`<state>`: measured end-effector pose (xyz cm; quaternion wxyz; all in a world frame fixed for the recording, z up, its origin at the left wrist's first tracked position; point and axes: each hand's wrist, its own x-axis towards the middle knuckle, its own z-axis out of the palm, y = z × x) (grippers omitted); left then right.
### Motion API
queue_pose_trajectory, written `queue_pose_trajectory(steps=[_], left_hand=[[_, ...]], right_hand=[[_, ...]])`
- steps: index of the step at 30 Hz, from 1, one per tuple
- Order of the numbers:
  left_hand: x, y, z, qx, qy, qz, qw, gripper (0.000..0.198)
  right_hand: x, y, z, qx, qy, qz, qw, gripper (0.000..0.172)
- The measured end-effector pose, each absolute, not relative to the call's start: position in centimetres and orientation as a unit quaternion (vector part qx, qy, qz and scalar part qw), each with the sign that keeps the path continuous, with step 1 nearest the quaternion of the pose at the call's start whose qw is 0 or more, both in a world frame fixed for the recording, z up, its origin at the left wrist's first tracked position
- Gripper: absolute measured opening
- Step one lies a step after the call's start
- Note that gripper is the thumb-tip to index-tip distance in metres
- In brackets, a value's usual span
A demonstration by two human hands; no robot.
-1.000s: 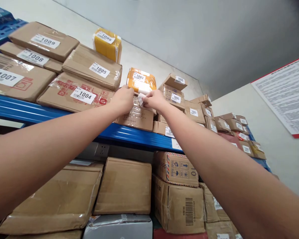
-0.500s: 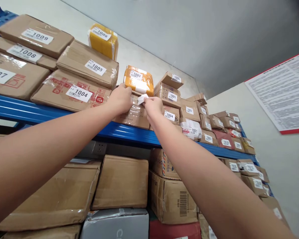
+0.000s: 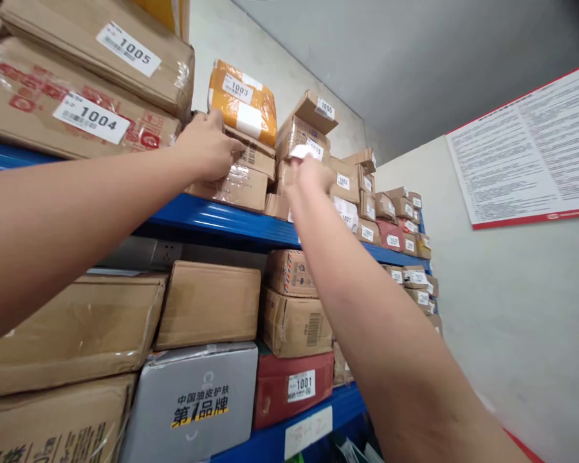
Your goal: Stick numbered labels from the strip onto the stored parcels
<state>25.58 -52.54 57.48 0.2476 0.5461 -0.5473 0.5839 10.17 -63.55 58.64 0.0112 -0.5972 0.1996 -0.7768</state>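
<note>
Both my arms reach up to the upper blue shelf (image 3: 222,222). My left hand (image 3: 207,149) rests with curled fingers on a taped brown parcel (image 3: 234,186) that lies under the orange parcel marked 1003 (image 3: 244,103). My right hand (image 3: 309,177) is blurred by motion and pinches a small white slip of paper (image 3: 300,152), held up just right of that brown parcel and in front of the stacked small boxes (image 3: 309,125).
Brown parcels labelled 1004 (image 3: 77,109) and 1005 (image 3: 106,51) lie to the left. Many small labelled parcels run along the shelf to the right. Below stand larger cartons, a grey box (image 3: 197,399) and a red box marked 1001 (image 3: 294,386). A white notice (image 3: 525,148) hangs on the right wall.
My right hand pulled the white slip away from the brown parcel and moved right with it. My left hand stayed on the parcel. The view swung right and down, bringing the lower shelf into sight.
</note>
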Motion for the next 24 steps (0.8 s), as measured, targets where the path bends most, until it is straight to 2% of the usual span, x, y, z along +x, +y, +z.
queue_pose_trajectory(steps=[2,6,7,9,11,14,18,21,24], left_hand=[[25.1,-52.0,56.7,0.521,-0.576,0.584,0.238,0.034],[22.7,-50.4,53.7,0.429,-0.635,0.565,0.304,0.04],[21.8,-50.1,52.8,0.412,-0.643,0.559,0.323,0.038],[19.6,-50.1,50.9,0.385,-0.667,0.545,0.332,0.032],[17.4,-50.7,48.8,0.351,-0.706,0.539,0.295,0.028],[14.8,-52.6,45.3,0.29,-0.768,0.54,0.186,0.023],[14.8,-55.0,40.4,0.182,-0.843,0.505,0.044,0.018],[16.4,-56.1,37.7,0.151,-0.855,0.495,0.03,0.02],[17.5,-56.4,36.4,0.15,-0.846,0.51,0.052,0.022]], right_hand=[[5.2,-61.0,54.8,-0.535,0.169,-0.828,-0.013,0.035],[-2.3,-56.8,41.0,-0.389,0.127,-0.881,-0.237,0.014],[-2.9,-56.7,37.4,-0.403,0.126,-0.858,-0.293,0.006],[-2.6,-57.6,31.3,-0.473,0.148,-0.797,-0.345,0.015],[-0.7,-59.3,27.5,-0.513,0.146,-0.772,-0.346,0.022],[2.7,-61.5,24.9,-0.565,0.145,-0.756,-0.295,0.025],[3.7,-62.2,24.1,-0.59,0.207,-0.736,-0.26,0.032],[2.3,-61.8,23.7,-0.64,0.25,-0.674,-0.272,0.04],[1.3,-61.6,23.0,-0.687,0.283,-0.611,-0.275,0.066]])
